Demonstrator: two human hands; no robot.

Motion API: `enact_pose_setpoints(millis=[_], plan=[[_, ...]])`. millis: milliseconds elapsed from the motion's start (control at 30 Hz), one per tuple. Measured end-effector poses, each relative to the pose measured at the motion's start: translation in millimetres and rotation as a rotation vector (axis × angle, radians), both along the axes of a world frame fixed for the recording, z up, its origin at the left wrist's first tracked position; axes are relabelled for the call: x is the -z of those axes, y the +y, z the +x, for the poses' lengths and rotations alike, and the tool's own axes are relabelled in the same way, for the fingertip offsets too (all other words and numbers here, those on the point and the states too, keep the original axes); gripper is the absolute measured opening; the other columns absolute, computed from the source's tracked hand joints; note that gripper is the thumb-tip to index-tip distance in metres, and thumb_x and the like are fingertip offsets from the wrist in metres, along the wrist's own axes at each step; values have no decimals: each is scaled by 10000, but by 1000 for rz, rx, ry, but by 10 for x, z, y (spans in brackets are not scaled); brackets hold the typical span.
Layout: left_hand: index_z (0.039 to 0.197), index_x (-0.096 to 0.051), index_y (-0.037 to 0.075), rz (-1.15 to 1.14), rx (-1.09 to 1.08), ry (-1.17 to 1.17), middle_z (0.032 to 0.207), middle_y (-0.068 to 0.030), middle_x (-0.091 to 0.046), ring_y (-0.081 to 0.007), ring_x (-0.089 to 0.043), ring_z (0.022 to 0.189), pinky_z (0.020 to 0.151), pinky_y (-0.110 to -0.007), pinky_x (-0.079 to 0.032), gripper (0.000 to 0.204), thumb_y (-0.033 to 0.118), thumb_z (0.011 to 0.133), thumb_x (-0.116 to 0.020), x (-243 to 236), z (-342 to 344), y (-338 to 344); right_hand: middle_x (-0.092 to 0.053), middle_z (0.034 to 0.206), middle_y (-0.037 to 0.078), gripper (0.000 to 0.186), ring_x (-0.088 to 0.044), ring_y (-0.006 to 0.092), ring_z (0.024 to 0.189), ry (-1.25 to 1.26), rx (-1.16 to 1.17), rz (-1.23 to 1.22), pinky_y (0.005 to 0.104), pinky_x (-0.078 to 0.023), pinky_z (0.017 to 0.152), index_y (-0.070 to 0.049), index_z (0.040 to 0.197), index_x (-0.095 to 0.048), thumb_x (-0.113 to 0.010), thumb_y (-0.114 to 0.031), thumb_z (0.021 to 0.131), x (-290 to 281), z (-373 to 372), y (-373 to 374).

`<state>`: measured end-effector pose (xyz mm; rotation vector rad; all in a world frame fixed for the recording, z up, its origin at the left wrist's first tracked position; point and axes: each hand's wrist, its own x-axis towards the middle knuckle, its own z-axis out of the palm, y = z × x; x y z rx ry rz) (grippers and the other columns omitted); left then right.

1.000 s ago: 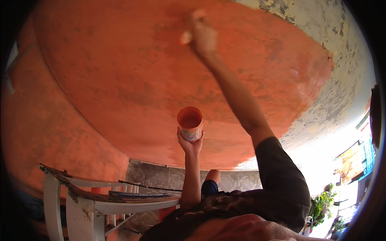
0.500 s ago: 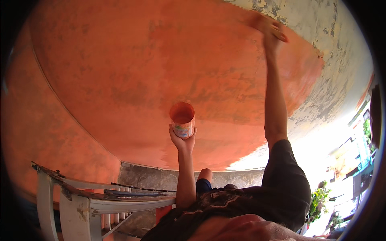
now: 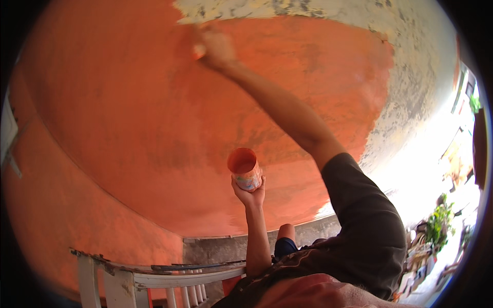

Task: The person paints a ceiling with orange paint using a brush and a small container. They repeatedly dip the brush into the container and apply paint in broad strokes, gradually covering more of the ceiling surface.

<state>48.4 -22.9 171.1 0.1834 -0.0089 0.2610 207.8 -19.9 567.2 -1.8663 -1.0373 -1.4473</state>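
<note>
Paint cup (image 3: 245,169), orange inside and out, held up in my left hand (image 3: 250,191); fingers wrapped round its lower half, mouth tilted toward the wall. It sits roughly mid-frame, in front of the orange wall (image 3: 128,118). My right hand (image 3: 215,47) is stretched high up and to the left, pressed at the wall near the upper edge of the fresh orange coat, fingers closed on something small, probably a brush (image 3: 199,51); too blurred to make out. Above and right of that hand, unpainted patch (image 3: 400,46) of flaky pale plaster, dark specks in it. Right arm in a dark short sleeve (image 3: 367,215). Below left, white wooden frame (image 3: 138,277) with chipped paint, a slat lying across it. Grey unpainted strip at the wall base. Far right, green plants (image 3: 439,220), overexposed.
</note>
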Motion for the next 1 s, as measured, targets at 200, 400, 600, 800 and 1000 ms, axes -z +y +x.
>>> enact_pose_setpoints(millis=[200,400,600,800,1000], plan=[[1265,-596,138,26,17,-36,1173,-92,-650,-301,-635,999,750,-435,-542,528,547,932,-561,-107,-76,-63,-721,1019,166,244,-701,377,910,176,-358,61,445,-550,749,-93,1070,-682,-617,-281,930,-124,-63,-81],[1305,-570,74,41,119,-202,1178,-112,-635,-338,-623,1056,780,-390,-577,564,483,918,-588,-16,-89,-16,-712,1029,60,342,-677,211,974,238,-301,557,358,-543,839,-94,1232,-656,-669,-276,942,286,1076,-2401],[1336,-582,128,71,193,-45,1221,-97,-650,-353,-629,1072,759,-417,-575,619,579,911,-566,36,-135,104,-661,1204,134,191,-612,230,1114,132,41,699,359,-514,895,-35,1089,-694,-649,-188,983,181,1058,-4504],[1323,-569,61,93,302,-94,1218,-157,-623,-348,-589,1144,804,-391,-577,647,540,896,-652,-16,-118,-45,-719,1034,65,202,-678,258,958,-516,706,352,383,-543,802,-115,1042,-730,-671,-120,849,335,979,-4513],[1279,-620,100,19,387,-17,1240,-137,-614,-332,-577,1159,795,-384,-575,545,464,879,-687,-221,23,75,-725,968,95,202,-702,242,913,77,14,215,365,-554,758,-135,1093,-705,-619,-210,927,621,530,-2999]])
